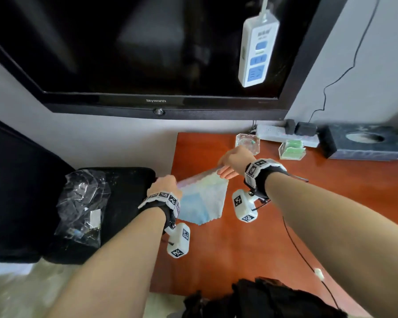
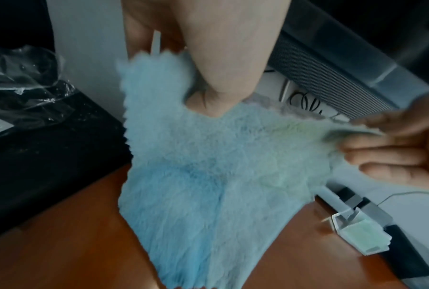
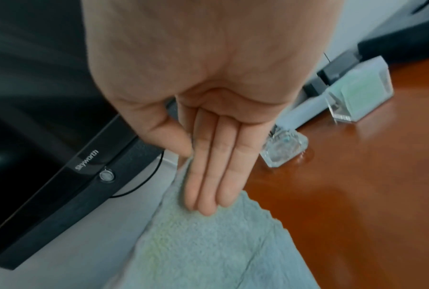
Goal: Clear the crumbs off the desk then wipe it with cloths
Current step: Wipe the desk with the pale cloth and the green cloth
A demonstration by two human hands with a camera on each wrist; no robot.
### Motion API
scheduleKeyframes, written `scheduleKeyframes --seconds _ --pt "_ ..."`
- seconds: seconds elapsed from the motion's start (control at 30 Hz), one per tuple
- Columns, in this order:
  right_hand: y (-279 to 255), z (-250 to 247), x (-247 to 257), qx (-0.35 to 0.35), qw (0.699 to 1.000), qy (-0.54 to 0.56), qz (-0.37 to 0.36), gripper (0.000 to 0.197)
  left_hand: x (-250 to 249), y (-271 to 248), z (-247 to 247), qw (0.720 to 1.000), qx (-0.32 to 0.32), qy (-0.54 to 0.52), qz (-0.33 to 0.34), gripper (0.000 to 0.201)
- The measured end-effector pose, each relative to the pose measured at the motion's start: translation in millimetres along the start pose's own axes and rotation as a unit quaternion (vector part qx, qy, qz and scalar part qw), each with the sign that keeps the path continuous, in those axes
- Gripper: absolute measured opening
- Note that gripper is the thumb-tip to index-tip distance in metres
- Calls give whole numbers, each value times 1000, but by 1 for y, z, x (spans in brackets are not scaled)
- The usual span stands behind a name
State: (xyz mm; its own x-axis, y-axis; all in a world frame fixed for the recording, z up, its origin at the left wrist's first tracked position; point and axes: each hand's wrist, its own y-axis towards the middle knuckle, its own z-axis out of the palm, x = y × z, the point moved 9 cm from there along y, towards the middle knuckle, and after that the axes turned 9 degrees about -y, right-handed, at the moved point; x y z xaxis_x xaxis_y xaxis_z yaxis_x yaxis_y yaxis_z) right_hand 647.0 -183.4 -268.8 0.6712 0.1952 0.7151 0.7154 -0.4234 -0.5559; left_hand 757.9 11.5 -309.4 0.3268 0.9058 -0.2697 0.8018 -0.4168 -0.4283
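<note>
fluffy pale blue microfibre cloth (image 1: 202,198) was pinched at opposite corners by left hand (image 1: 163,183) and right hand (image 1: 233,160), seemingly spread for wiping the reddish wooden desk (image 1: 308,226)

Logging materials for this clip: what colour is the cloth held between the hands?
Light blue cloth, with a faint yellow-green tinge near one edge; clearest in the left wrist view.

Both forearms are seen bare, with no sleeves; a black strap is worn round the left wrist (image 1: 157,203), ringed by a band of white blocks printed with black-and-white square markers; a white camera housing (image 1: 179,240) with the same markers is hung beneath it; the right wrist (image 1: 263,172) is fitted alike, with a marked white housing (image 1: 245,205) below; a thin black cable (image 1: 296,246) is run back from the right unit.
</note>
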Motion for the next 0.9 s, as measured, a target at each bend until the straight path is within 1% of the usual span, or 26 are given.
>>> scheduleKeyframes --seconds 0.03,0.07,0.13,0.2,0.27,0.33,0.4,0.47,0.5,0.57,0.63,0.73,0.83,0.9 --pt "-4 -7 5 -15 1000 -16 -12 25 -2 1 -9 1000 -2 -5 18 13" --pt "-6 -16 10 -38 998 -40 -29 24 -5 2 -19 999 -2 -11 38 11" --pt "-11 -32 21 -89 987 -121 -60 23 -12 4 -37 997 -4 -25 80 20" --pt "-16 -46 32 -130 964 -217 -79 17 -19 5 -61 992 -24 -39 115 27" --pt "-22 -57 43 -170 942 -274 -90 13 -27 4 -87 987 -57 -57 141 25" --pt "-30 -68 56 -214 928 -282 -117 13 -35 3 -111 979 -91 -85 162 22" --pt "-38 -75 61 -241 923 -267 -136 17 -45 -1 -130 968 -119 -116 186 19" --pt "-43 -76 60 -241 924 -265 -137 15 -49 -7 -138 963 -137 -122 197 19" --pt "-43 -73 57 -229 923 -279 -133 14 -49 -10 -135 963 -136 -120 200 20" --pt "-40 -59 42 -178 914 -345 -114 12 -48 -16 -114 966 -116 -100 210 20" --pt "-38 -41 15 -133 896 -416 -80 13 -41 -22 -77 973 -78 -57 211 19" --pt "-34 -9 -42 -65 891 -448 -41 17 -21 -29 -4 980 -4 27 198 22" --pt "-31 30 -101 -3 882 -472 -10 18 6 -42 69 978 75 72 182 25" --pt "-37 54 -138 41 876 -480 14 17 22 -54 106 975 117 86 171 28"
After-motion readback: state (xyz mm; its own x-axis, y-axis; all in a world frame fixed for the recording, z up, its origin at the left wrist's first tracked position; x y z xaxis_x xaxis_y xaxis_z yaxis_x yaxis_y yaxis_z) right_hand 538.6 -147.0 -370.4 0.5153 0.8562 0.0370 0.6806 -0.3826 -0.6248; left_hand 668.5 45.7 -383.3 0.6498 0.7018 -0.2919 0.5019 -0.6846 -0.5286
